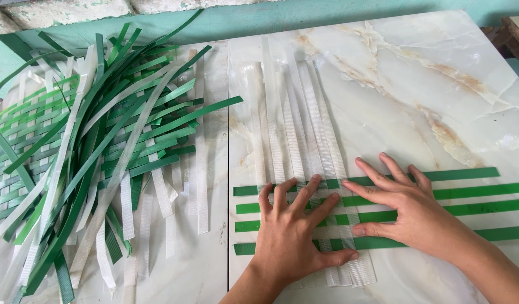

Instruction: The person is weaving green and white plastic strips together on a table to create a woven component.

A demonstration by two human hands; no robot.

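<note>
Where hands (pixel 304 225) press: loose strips (pixel 90 146) aside.

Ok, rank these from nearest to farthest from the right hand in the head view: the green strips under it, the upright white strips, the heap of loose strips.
1. Green strips: directly beneath the right hand, touching.
2. White strips: just to its left, crossing the green ones.
3. Heap of loose strips: far left of the marble table.
</note>
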